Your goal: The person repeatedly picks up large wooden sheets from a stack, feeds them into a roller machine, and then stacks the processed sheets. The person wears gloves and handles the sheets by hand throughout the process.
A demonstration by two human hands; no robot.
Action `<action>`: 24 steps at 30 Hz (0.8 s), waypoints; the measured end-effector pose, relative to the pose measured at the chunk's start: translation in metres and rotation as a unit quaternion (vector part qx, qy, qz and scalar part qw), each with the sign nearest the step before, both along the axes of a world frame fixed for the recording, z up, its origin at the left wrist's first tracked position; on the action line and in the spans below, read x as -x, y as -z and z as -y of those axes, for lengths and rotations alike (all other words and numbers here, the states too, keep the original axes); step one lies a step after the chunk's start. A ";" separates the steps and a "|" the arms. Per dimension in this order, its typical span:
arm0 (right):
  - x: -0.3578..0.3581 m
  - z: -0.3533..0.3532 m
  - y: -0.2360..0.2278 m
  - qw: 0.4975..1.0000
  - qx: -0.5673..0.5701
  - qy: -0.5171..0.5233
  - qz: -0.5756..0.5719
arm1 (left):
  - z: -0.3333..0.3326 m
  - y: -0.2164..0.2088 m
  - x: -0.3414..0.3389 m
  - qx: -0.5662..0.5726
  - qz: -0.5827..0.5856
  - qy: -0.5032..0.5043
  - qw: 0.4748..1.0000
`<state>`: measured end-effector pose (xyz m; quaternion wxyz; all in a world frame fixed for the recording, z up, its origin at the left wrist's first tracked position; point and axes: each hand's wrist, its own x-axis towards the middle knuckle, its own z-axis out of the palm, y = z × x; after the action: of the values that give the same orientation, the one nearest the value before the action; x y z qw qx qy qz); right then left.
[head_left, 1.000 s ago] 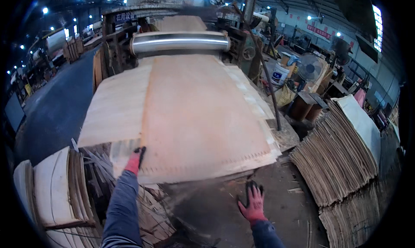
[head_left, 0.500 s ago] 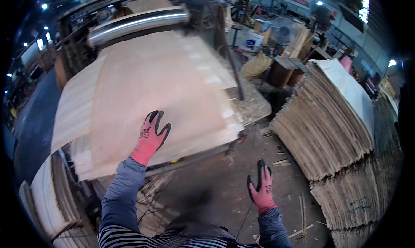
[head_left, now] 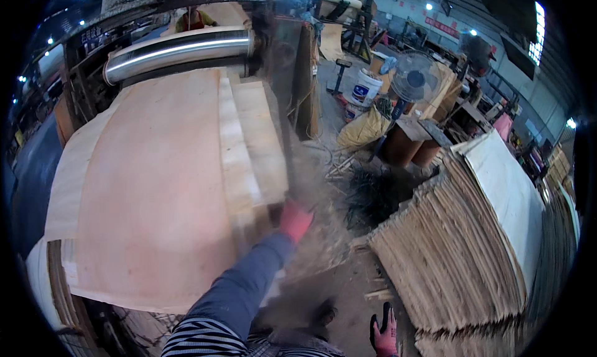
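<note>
My left hand (head_left: 296, 221), in a pink glove, stretches out to the right edge of a stack of thin wood veneer sheets (head_left: 152, 189). Motion smears its fingers, so I cannot make out whether it grips anything. Pale strips of veneer (head_left: 255, 139) lie along that edge, just beyond the hand. My right hand (head_left: 384, 333), in a pink glove with black fingertips, hangs low near the picture's bottom, thumb and fingers apart, holding nothing. It is nearest to a tall stack of rough-edged veneer sheets (head_left: 454, 245) on the right.
A shiny metal roller (head_left: 180, 51) spans the far end of the sheets, with a person (head_left: 194, 21) behind it. Back right stand a fan (head_left: 415, 80), a white bucket (head_left: 365, 88) and a yellowish sack (head_left: 364, 128). Wood scraps (head_left: 378, 293) litter the floor.
My left hand has swung from over the front of the sheets to their right edge. My right hand sits lower in the picture, still open. The view has shifted toward the right.
</note>
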<state>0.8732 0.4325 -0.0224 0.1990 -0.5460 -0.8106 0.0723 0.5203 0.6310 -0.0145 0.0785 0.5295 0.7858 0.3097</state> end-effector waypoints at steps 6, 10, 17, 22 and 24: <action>-0.060 -0.198 0.025 0.983 0.167 0.001 -0.079 | -0.023 0.046 -0.005 -0.095 0.233 -0.153 0.956; 0.001 -0.341 -0.020 0.971 0.170 -0.155 -0.063 | -0.029 0.062 -0.016 -0.055 0.157 -0.306 0.937; 0.163 -0.497 -0.059 0.904 0.152 -0.393 -0.070 | -0.037 0.055 -0.033 -0.085 0.080 -0.324 0.939; 0.265 -0.532 -0.086 0.832 0.253 -0.470 -0.152 | -0.041 0.051 -0.040 -0.046 0.115 -0.388 0.913; 0.298 -0.549 -0.105 0.842 0.296 -0.426 -0.147 | -0.043 0.062 -0.039 -0.035 0.055 -0.398 0.915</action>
<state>0.5754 0.9813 0.0821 0.0941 -0.1626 -0.8646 0.4661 0.5593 0.6737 -0.0766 -0.0264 0.1578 0.9144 0.3719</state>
